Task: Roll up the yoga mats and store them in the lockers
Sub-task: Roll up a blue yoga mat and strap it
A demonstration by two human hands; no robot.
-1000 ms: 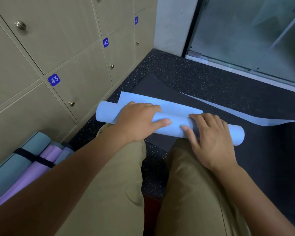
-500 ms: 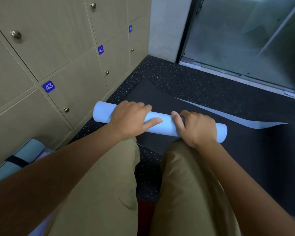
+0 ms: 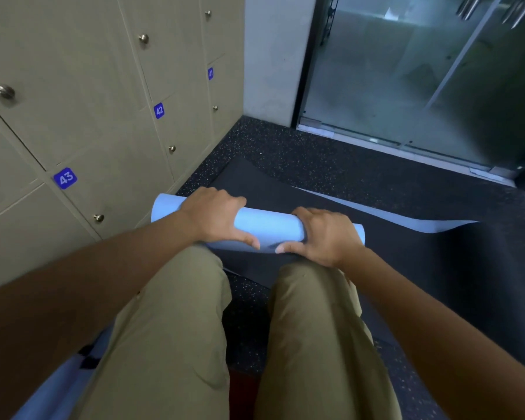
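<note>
A dark speckled floor [image 3: 331,165] runs to a pale wall [image 3: 270,56] ahead. Up and to the left stand beige cabinet doors [image 3: 73,71] with round metal knobs [image 3: 5,91] and blue number plates 43 [image 3: 65,177], 42 [image 3: 159,110] and 41 [image 3: 210,73]. To the upper right, frosted glass doors [image 3: 406,65] in dark frames let in dim greenish light.

The rolled mat [image 3: 270,227] lies on the unrolled mat [image 3: 376,237], lockers [image 3: 103,116] to its left, what may be a glass door [image 3: 422,71] beyond.
</note>
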